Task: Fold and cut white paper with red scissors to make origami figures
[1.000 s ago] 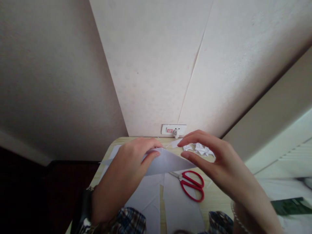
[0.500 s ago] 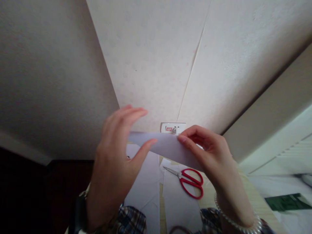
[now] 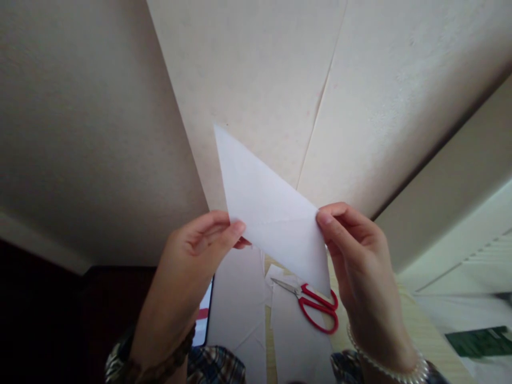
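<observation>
I hold up a white paper folded into a triangle (image 3: 272,213) in front of the wall, its sharp tip pointing up and left. My left hand (image 3: 200,250) pinches its left edge between thumb and fingers. My right hand (image 3: 356,250) pinches its right corner, with a bead bracelet on the wrist. Below the paper, red-handled scissors (image 3: 316,304) lie on a wooden table (image 3: 416,330) beside flat white sheets (image 3: 240,298).
The table stands against a pale wall (image 3: 280,80) in a corner. A dark green object (image 3: 476,341) lies at the right edge on a white surface. At the left of the sheets a dark-edged thing with a red stripe (image 3: 205,309) shows. Dark floor lies left.
Both hands lifted the paper off the table and turned it upright, so the triangle now faces me. It hides the wall socket and the crumpled paper seen earlier.
</observation>
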`<state>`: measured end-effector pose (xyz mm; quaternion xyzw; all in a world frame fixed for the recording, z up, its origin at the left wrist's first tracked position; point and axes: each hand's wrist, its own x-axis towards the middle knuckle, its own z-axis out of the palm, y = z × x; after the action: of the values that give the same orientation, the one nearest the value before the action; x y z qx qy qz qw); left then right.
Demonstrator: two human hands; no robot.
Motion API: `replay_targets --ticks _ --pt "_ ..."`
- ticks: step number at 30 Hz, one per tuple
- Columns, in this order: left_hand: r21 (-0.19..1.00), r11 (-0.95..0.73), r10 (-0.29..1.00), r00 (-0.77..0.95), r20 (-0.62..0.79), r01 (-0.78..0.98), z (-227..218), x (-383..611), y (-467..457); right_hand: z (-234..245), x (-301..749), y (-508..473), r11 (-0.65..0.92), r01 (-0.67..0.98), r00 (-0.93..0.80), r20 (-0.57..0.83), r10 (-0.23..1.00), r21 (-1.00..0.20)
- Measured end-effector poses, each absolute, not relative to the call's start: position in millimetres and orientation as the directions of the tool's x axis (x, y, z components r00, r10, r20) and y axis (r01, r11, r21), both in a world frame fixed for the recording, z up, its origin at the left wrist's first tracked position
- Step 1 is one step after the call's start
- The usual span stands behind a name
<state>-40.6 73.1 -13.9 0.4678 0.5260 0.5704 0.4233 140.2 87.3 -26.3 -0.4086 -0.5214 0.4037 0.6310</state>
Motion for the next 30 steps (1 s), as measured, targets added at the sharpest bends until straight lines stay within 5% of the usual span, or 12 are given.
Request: replay_targets --ticks 11,16,19,24,30 --pt "0.932 -0.274 0.906 -0.259 0.333 0.238 -11.9 -53.6 69.1 -21.3 148.9 91.5 0.330 0.045 -0.086 0.326 0.942 -0.943" --pt "0.952 -0.302 0.912 -0.304 0.274 -0.047 -16.6 -40.4 68.8 -21.4 142.9 88.4 0.403 0.019 0.009 0.403 0.915 -0.915" --pt "0.936 -0.218 0.970 -0.167 0.177 -0.275 -18.2 -24.2 69.5 -23.1 135.2 84.6 0.439 0.006 0.077 0.438 0.896 -0.899" --pt "0.958 0.000 0.998 -0.062 -0.019 -0.287 -21.6 -5.2 71.0 -23.4 128.0 80.3 0.458 -0.007 0.122 0.454 0.883 -0.889" --pt "0.933 -0.083 0.981 -0.195 0.015 -0.349 -23.9 -4.2 75.3 -23.2 156.0 89.1 0.439 0.248 -0.013 0.450 0.893 -0.863"
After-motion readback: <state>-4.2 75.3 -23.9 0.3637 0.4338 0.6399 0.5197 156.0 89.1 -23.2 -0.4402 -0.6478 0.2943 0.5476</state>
